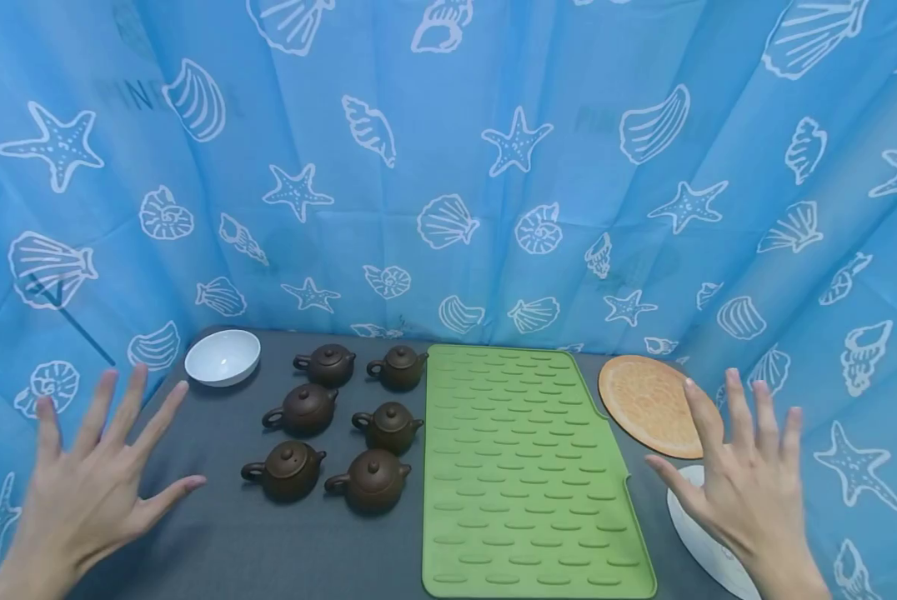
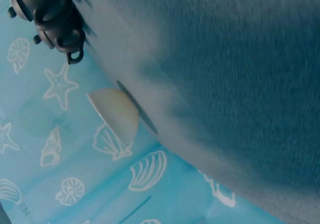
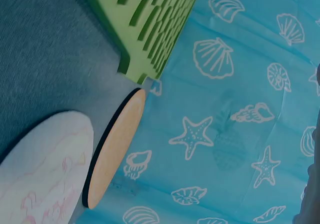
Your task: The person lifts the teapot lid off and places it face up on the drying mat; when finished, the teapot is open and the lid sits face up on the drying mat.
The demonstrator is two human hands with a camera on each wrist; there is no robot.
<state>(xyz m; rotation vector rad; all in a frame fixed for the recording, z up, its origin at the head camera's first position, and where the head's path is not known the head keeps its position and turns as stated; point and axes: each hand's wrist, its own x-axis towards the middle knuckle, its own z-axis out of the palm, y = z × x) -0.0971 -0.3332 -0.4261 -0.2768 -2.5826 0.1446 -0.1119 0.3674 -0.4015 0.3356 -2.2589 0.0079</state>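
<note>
My left hand (image 1: 92, 483) is held up at the left with its fingers spread and nothing in them. Beyond its fingertips stands a white bowl (image 1: 223, 358), also in the left wrist view. Several small dark brown teapots (image 1: 373, 482) stand in two columns, with handles to the left and lids on. On the right, my right hand (image 1: 752, 487) is likewise raised, empty, fingers apart. It overlaps a white oval mat (image 1: 707, 533) and the edge of a round tan mat (image 1: 647, 404) in the head view. A green ridged mat (image 1: 523, 467) lies between the teapots and this hand.
A dark grey cloth (image 1: 193, 533) covers the table. Behind it and along both sides hangs a blue curtain (image 1: 433, 167) with white shells and starfish. In the right wrist view the green mat's notched corner points toward the tan mat (image 3: 115, 149).
</note>
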